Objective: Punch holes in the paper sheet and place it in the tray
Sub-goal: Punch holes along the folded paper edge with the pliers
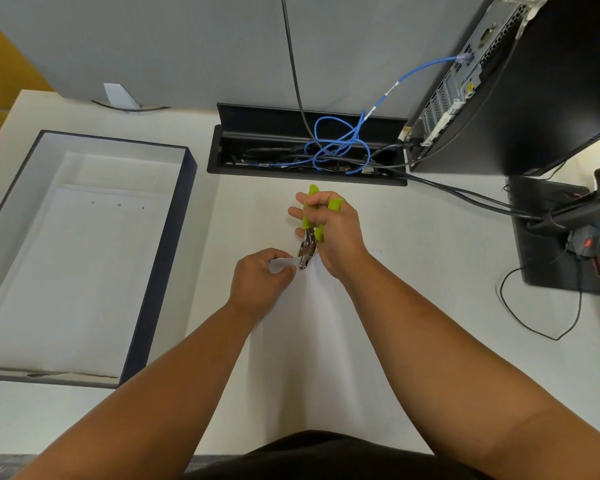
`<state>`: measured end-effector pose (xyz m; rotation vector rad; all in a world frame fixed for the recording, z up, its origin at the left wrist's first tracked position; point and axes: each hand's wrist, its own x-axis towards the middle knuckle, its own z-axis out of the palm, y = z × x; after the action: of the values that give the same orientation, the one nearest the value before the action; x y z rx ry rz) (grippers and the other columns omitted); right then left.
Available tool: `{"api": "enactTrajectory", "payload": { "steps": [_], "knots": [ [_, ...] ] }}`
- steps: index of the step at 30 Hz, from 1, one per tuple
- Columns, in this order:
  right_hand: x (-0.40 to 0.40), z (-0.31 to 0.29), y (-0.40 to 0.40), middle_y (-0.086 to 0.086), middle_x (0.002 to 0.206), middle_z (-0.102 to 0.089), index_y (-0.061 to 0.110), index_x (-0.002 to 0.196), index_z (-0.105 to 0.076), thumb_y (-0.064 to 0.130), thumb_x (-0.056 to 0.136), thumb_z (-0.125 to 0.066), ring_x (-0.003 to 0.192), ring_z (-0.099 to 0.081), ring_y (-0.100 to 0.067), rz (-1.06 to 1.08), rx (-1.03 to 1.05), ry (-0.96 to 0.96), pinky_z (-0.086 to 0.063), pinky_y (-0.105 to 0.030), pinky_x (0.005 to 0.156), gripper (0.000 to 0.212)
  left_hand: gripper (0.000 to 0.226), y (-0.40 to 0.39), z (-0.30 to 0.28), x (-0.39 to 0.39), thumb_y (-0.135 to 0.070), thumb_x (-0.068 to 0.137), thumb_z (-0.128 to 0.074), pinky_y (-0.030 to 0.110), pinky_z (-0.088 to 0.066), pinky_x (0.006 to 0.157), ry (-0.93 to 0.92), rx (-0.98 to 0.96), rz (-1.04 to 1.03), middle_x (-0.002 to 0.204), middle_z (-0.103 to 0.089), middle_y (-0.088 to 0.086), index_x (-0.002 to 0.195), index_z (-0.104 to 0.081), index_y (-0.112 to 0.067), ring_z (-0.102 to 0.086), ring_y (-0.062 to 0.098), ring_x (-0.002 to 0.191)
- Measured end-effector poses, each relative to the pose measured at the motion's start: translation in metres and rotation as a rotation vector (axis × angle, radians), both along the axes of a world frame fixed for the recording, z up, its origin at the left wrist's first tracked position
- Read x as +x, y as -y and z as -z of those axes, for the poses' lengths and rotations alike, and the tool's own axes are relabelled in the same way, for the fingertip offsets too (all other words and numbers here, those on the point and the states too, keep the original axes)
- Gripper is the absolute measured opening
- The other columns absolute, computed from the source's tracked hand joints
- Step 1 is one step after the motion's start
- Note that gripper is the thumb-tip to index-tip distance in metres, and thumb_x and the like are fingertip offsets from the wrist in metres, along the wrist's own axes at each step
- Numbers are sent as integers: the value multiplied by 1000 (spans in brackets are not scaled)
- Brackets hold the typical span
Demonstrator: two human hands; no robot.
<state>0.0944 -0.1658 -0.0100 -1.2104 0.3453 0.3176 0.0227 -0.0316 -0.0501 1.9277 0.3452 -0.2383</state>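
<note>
A white paper sheet lies on the desk between my forearms, its far edge lifted. My left hand pinches that raised far edge. My right hand grips a hole punch with lime-green handles and metal jaws; the jaws sit on the paper's lifted edge right beside my left fingers. The tray, a large dark-walled box with a white inside, stands at the left and holds white sheets with small punched holes near their far end.
An open black cable box with tangled blue and black cables sits at the desk's back. A black computer tower stands at the back right. A dark mat with a mouse and cables lies at the right edge.
</note>
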Motion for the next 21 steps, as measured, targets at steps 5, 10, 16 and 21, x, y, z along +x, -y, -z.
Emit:
{"api": "enactTrajectory", "payload": {
  "steps": [5,10,16,21],
  "knots": [
    [-2,-1,-9,-5,118,-68,14,81,-63,-5,79,-67,120,-60,-27,16,-81,69,-43,-52,106,20,8,0,-2,0,-21,82,-69,22,-53,68,2,3,17,84,-70,-11,88,-72,-27,-64,12,81],
    [-4,-1,-7,-9,121,-67,10,84,-62,-2,72,-69,121,-59,-30,5,-15,86,-48,-49,97,18,8,-1,-1,1,-19,81,-69,22,-54,66,-5,-18,-4,83,-71,-8,87,-73,-24,-65,12,79],
    [-2,1,2,-9,123,-66,10,89,-60,-3,71,-66,115,-63,-30,40,58,-2,-50,-55,90,23,12,0,-2,-1,-19,81,-70,22,-56,63,-7,-64,-21,77,-72,-11,83,-74,-30,-67,7,73],
    [1,-6,1,-9,120,-67,10,89,-62,-8,82,-62,109,-66,-28,29,-108,46,-51,-50,90,20,12,-2,-6,0,-20,82,-70,13,-52,58,-34,-77,-14,79,-71,-11,83,-71,-32,-66,5,72]
  ]
}}
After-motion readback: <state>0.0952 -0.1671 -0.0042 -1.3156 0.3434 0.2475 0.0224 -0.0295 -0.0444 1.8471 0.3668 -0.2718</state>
